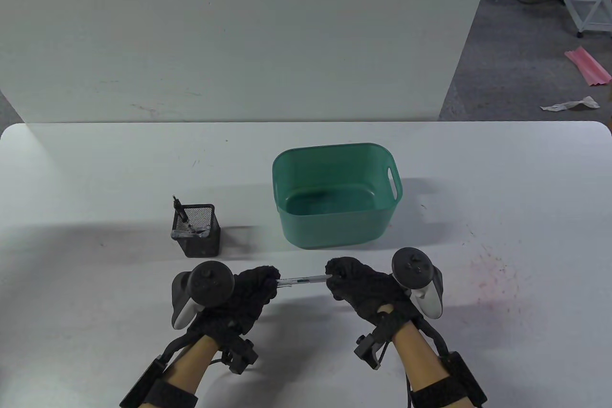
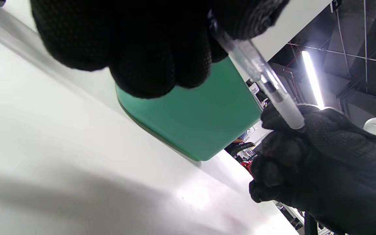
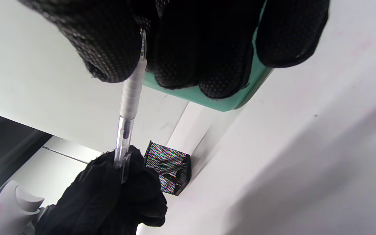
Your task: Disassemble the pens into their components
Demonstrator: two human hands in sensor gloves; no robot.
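A clear plastic pen [image 1: 302,279] is held level above the table's near edge, between both gloved hands. My left hand [image 1: 256,286] grips its left end, where the clip sits [image 3: 122,163]. My right hand [image 1: 346,281] pinches its right end at the frosted grip section [image 2: 287,112]. The pen's barrel [image 3: 130,107] shows between the two hands in both wrist views. Its tip is hidden inside my right fingers [image 3: 109,49].
A green plastic tub [image 1: 334,197] stands just beyond the hands, with nothing visible inside. A black mesh pen holder [image 1: 197,230] at the left holds several pens. A white wall panel rises behind the table.
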